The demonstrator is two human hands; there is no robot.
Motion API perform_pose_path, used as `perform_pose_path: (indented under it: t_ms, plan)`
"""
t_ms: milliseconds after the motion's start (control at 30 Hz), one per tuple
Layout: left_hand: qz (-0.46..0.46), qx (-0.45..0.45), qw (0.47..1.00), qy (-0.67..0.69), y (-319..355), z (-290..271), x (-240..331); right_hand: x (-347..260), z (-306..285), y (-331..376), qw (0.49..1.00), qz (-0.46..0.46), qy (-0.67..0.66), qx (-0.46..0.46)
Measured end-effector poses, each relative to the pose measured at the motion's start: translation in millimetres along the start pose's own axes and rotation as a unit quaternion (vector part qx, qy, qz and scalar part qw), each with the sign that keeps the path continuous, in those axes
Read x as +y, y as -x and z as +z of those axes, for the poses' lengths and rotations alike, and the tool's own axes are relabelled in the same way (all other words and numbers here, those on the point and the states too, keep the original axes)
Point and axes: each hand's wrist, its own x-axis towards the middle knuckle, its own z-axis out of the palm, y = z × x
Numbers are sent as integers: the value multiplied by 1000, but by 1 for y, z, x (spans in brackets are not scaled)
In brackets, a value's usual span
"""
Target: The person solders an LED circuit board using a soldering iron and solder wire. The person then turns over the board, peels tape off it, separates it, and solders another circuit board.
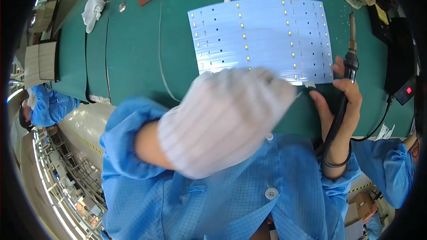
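Looking down in the head view, we see our white LED board (267, 40) lying flat on the green mat (133, 53), its yellow LED chips (244, 36) facing up. Our gloved left hand (235, 111) covers part of its lower edge; it is blurred, so we cannot tell whether its fingers pinch anything. Our bare right hand (353, 106), near the lower right corner, has fingers crooked around the soldering iron (350, 64), tip pointing away from us, thumb and forefinger apart near a white tape tab (309, 84). We judge the step to be handling that taped edge; the next move probably calls for keeping the iron clear of the board. Printed marks beside the chips are too small for us to read; no brand shows legibly.
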Motion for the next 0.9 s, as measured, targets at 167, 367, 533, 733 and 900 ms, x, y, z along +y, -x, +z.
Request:
perform_pose_path:
  t_ms: [167, 367, 533, 733, 900]
  plan:
    - [-53, -152, 946, 283, 69, 1, -20, 4, 9, -6, 997, -22, -51, 61]
    - [46, -72, 991, 98, 75, 37, -16, 1, 6, -6, 998, -22, -44, 43]
    - [-24, -63, 991, 116, 77, 29, -11, -1, 4, -4, 999, -2, -27, 33]
    - [-84, -59, 987, 122, 74, 28, -9, -2, 5, -6, 997, -17, -51, 57]
    - [-126, 20, 972, 196, 54, 19, -10, 2, 4, -5, 997, -18, -46, 53]
